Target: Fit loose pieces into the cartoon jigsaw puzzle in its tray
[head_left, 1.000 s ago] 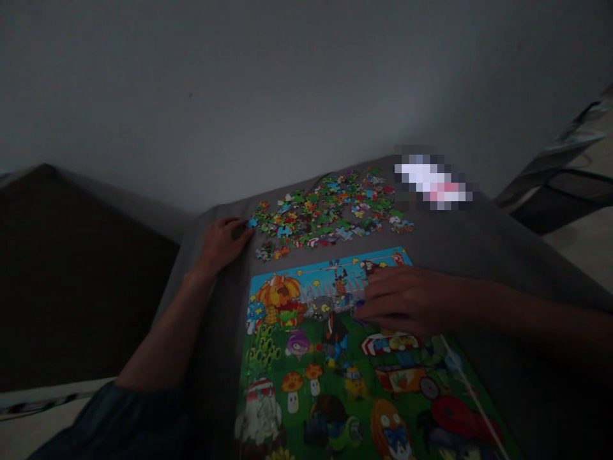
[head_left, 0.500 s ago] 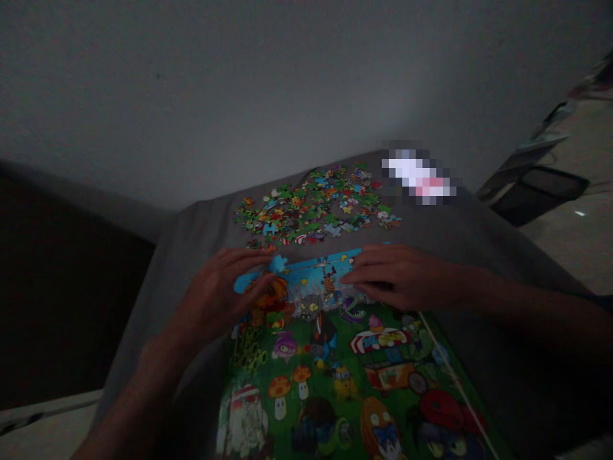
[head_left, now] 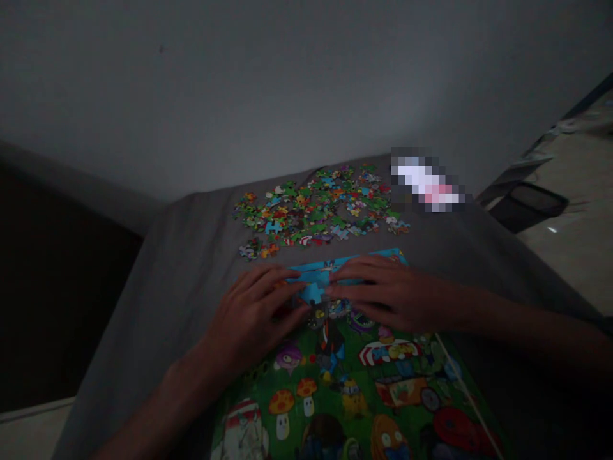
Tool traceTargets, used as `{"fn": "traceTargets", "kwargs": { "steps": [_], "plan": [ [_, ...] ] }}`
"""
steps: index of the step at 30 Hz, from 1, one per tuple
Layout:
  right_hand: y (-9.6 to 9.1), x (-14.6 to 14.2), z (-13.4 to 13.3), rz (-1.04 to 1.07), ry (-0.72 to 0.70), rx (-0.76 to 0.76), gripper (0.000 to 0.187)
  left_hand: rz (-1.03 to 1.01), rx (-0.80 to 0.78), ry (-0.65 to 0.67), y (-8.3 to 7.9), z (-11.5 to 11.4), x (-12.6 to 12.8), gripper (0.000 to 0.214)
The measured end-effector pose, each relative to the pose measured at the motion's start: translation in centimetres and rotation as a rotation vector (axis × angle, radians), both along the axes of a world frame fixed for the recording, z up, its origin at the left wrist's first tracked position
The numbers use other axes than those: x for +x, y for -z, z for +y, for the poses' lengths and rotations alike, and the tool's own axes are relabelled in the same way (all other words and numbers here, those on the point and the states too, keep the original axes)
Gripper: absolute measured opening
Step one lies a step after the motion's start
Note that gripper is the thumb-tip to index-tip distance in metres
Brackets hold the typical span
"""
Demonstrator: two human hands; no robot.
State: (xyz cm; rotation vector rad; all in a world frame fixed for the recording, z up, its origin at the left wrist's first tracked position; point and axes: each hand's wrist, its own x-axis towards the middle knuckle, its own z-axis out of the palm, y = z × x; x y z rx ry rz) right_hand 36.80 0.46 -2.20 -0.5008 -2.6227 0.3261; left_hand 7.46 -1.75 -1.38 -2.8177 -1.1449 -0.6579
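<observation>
A light blue jigsaw puzzle piece (head_left: 313, 292) is between my two hands, over the upper part of a colourful cartoon picture board (head_left: 330, 383). My left hand (head_left: 263, 306) pinches the piece from its left side with thumb and fingers. From the right, my right hand (head_left: 390, 291) reaches in with its fingers bent and its fingertips at the piece's right edge. Both hands cover parts of the board's blue top strip. Beyond the board lies a spread of loose puzzle pieces (head_left: 311, 207), mostly green with some blue and orange.
Grey cloth (head_left: 191, 236) covers the surface underneath. A blurred-out white and pink item (head_left: 426, 182) lies at the back right. Behind everything rises a pale wall (head_left: 268, 89). A dark framed object (head_left: 536, 201) is beyond the right edge. The scene is dim.
My left hand has moved right with the blue puzzle piece, bringing it to the fingertips of my right hand. The view has shifted slightly.
</observation>
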Motion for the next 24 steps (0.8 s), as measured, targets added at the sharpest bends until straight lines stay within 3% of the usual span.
{"fn": "traceTargets", "kwargs": {
  "steps": [5, 10, 14, 24],
  "plan": [
    [0.1, -0.4, -0.6, -0.145, -0.056, -0.002, 0.052, -0.002, -0.013, -0.010, 0.1, 0.0, 0.2, 0.026],
    [0.4, 0.3, -0.4, -0.173, -0.044, -0.044, 0.065, 0.012, -0.076, -0.086, 0.8, 1.5, -1.7, 0.032],
    [0.8, 0.6, -0.2, -0.111, -0.015, 0.021, 0.052, 0.005, -0.123, -0.132, 1.3, 2.4, -2.4, 0.034],
    [0.8, 0.1, -0.4, -0.060, 0.003, 0.042, 0.040, 0.016, -0.153, -0.109, 1.4, 2.1, -0.2, 0.029]
  ]
}}
